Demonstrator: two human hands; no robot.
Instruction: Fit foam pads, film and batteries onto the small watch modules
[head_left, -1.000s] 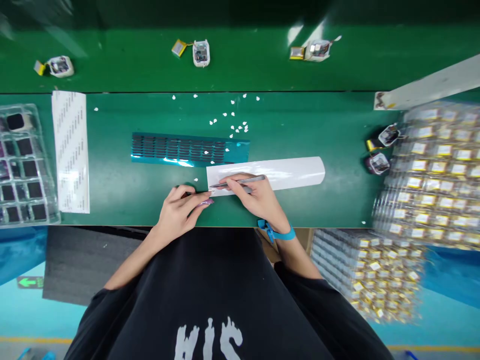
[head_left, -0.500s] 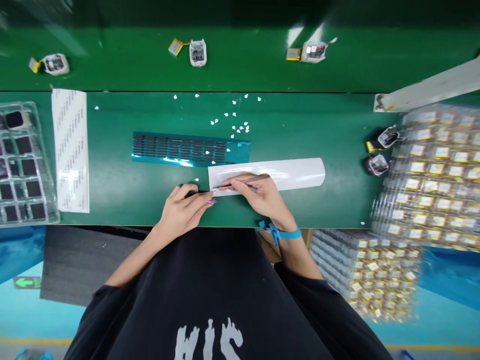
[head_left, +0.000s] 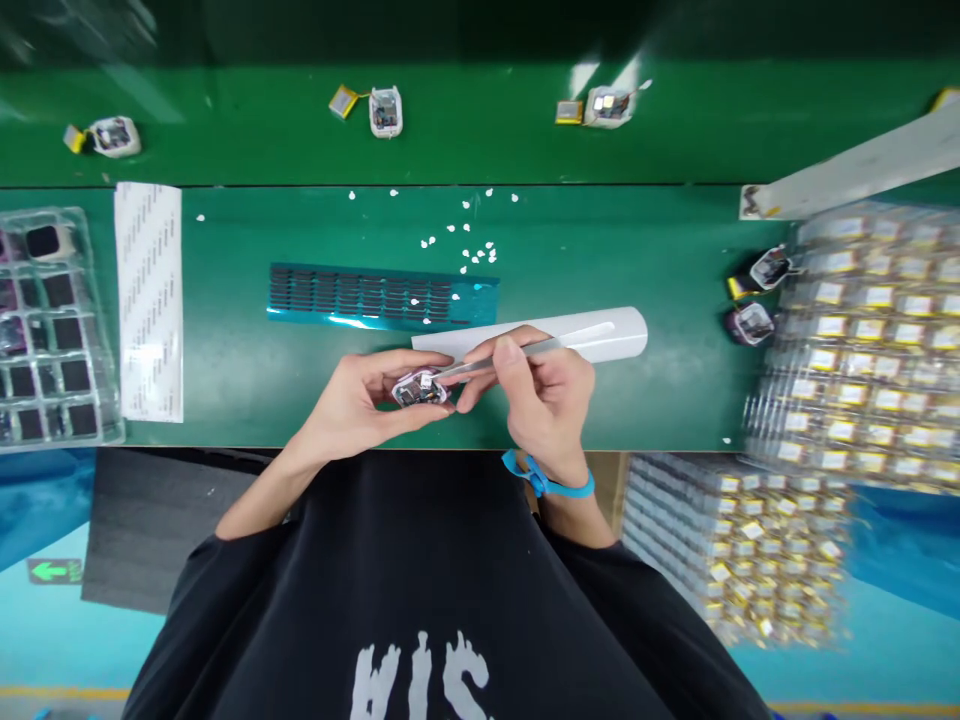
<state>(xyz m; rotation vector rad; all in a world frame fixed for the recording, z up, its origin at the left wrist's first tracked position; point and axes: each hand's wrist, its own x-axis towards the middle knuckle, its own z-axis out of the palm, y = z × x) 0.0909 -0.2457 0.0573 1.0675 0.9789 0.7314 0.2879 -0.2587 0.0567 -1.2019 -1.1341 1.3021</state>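
My left hand [head_left: 351, 405] is closed around a small open smartwatch case [head_left: 417, 390], its circuit board facing up. Tweezers [head_left: 517, 352] are pinched in my right hand [head_left: 541, 395], and their tips reach the board beside a small white piece [head_left: 426, 380]; whether they grip it I cannot tell. A white backing sheet [head_left: 600, 333] lies on the bench, partly behind my right hand. Farther back is a blue film strip [head_left: 375, 297] bearing rows of thin black pieces. Several small white stickers [head_left: 466, 227] lie scattered beyond it.
Watch cases with yellow batteries sit along the back ledge [head_left: 385, 112]. At left are a printed white sheet [head_left: 150, 300] and a clear tray [head_left: 52, 330]. Stacked trays of parts [head_left: 877, 340] stand at right, below a white bar [head_left: 862, 170]. Two watch cases [head_left: 750, 325] lie near them.
My left hand has turned and now holds the watch case with its board up, where its fingertips were at the white sheet. The tweezers have moved from the sheet onto the board.
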